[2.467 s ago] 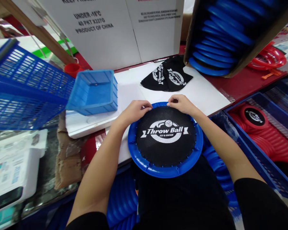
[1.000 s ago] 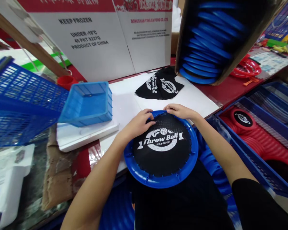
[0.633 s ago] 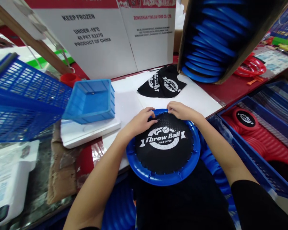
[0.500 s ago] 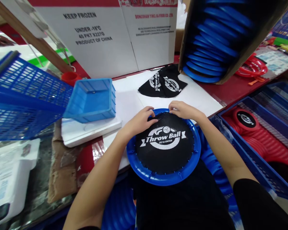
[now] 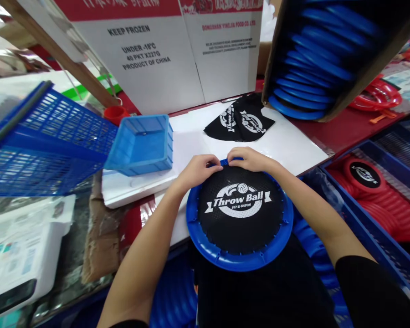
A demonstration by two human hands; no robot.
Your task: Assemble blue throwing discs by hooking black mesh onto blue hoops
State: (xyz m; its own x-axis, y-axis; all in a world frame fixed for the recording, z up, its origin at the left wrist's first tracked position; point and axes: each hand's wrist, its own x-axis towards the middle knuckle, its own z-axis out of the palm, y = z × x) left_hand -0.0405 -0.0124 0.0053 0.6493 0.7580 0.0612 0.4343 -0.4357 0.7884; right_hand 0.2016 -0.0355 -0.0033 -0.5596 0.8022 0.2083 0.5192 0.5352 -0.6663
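A blue round plastic frame (image 5: 205, 241) with a black mesh net (image 5: 241, 228) printed "Throw Ball" rests on the white board's near edge and my lap. My left hand (image 5: 198, 169) has its fingers curled and pressed on the net at the frame's far rim. Just to its right, my right hand (image 5: 249, 159) pinches the net's edge at the same rim; the two hands nearly touch. Beyond them lie loose black nets (image 5: 241, 119) on the white board (image 5: 290, 136).
A small light-blue tray (image 5: 141, 143) and large blue baskets (image 5: 37, 141) stand at left. A cardboard box of stacked blue frames (image 5: 310, 59) leans at back right. A blue crate with finished red discs (image 5: 372, 191) sits at right. White cartons (image 5: 177, 50) stand behind.
Both hands have drawn closer together at the far rim of the frame. My left hand slid right along the net's edge. The frame stays in place.
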